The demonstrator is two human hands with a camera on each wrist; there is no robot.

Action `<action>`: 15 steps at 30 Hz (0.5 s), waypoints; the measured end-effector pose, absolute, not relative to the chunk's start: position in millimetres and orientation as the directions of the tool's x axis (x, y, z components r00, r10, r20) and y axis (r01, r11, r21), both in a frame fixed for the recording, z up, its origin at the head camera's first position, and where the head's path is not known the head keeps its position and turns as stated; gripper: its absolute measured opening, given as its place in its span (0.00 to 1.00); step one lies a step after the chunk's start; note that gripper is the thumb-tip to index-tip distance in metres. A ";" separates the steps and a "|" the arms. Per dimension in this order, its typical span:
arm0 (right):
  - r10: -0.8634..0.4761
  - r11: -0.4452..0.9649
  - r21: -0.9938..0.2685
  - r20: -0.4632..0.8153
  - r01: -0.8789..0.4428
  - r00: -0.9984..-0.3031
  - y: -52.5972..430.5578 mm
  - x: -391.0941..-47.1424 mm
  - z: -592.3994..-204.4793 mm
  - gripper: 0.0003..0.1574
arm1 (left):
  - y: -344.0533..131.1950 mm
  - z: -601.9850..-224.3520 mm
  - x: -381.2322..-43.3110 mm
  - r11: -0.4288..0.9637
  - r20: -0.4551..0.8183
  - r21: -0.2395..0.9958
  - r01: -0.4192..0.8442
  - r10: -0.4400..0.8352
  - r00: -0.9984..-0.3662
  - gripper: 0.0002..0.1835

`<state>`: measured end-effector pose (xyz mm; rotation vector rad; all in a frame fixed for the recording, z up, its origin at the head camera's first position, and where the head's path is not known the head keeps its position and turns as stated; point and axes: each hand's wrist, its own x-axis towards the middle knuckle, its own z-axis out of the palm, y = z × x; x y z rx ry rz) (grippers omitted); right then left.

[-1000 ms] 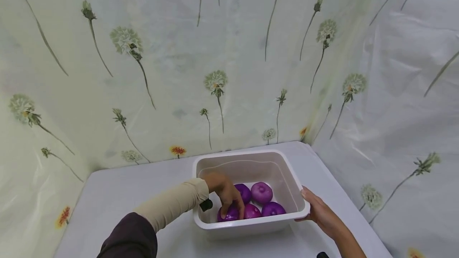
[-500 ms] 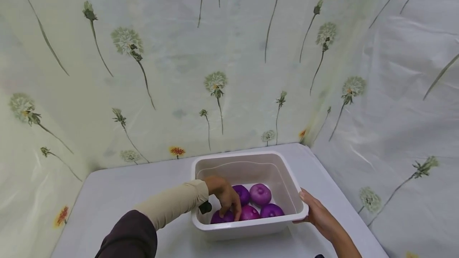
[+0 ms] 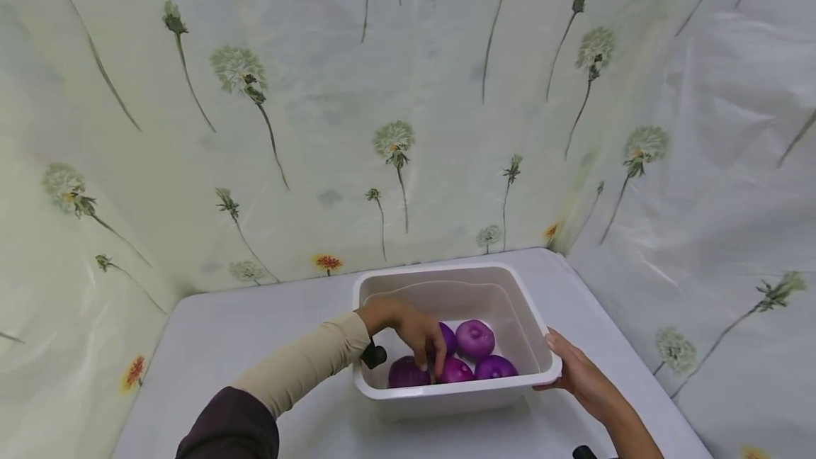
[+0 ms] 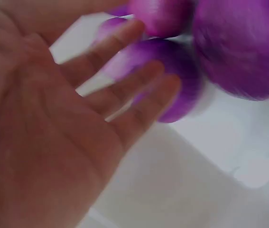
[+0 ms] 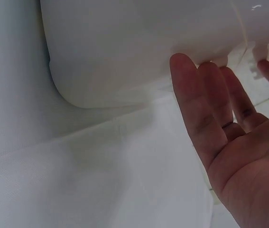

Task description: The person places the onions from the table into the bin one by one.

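Observation:
Several purple onions lie in a white plastic tub (image 3: pixel 452 389). My left hand (image 3: pixel 411 326) reaches down into it, fingers pointing at a pinkish onion (image 3: pixel 456 371); whether they touch it I cannot tell. Left of the fingers sits a dark purple onion (image 3: pixel 408 373), apart from the hand. In the left wrist view the palm shows, fingers (image 4: pixel 134 107) extended and the thumb largely out of sight. At the tub's right front corner my right hand (image 3: pixel 583 376) grips the rim, thumb on top. Its fingers (image 5: pixel 193 95) press beneath from outside in the right wrist view.
A paler onion (image 3: pixel 475 338) and another dark one (image 3: pixel 496 367) sit in the tub's right half. The tub stands on a white-covered table (image 3: pixel 255 317). A dandelion-printed curtain (image 3: pixel 306 126) hangs behind and at both sides.
The left hand has come off the dark onion at the left and shifted right, over the pinkish one. The right hand keeps its hold on the rim. The head view has shifted slightly.

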<state>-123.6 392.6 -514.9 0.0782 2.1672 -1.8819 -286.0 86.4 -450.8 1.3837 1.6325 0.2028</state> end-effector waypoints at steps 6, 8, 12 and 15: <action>-0.150 0.143 -0.965 -0.240 0.219 -0.959 390.4 -129.7 -516.8 0.41 | 70.4 -410.9 -283.1 0.273 -0.356 0.659 0.701 0.934 -0.028 0.15; -0.147 0.138 -0.964 -0.248 0.229 -0.957 391.0 -129.0 -518.4 0.40 | 64.4 -399.9 -280.0 0.253 -0.296 0.623 0.741 0.952 -0.075 0.15; -0.167 0.145 -0.964 -0.245 0.223 -0.955 392.6 -128.5 -519.9 0.38 | 45.9 -385.4 -273.7 0.236 -0.181 0.563 0.792 0.970 -0.160 0.15; -0.190 0.161 -0.968 -0.222 0.193 -0.956 392.0 -133.0 -518.3 0.38 | 23.9 -380.9 -269.1 0.241 -0.082 0.531 0.812 0.969 -0.234 0.15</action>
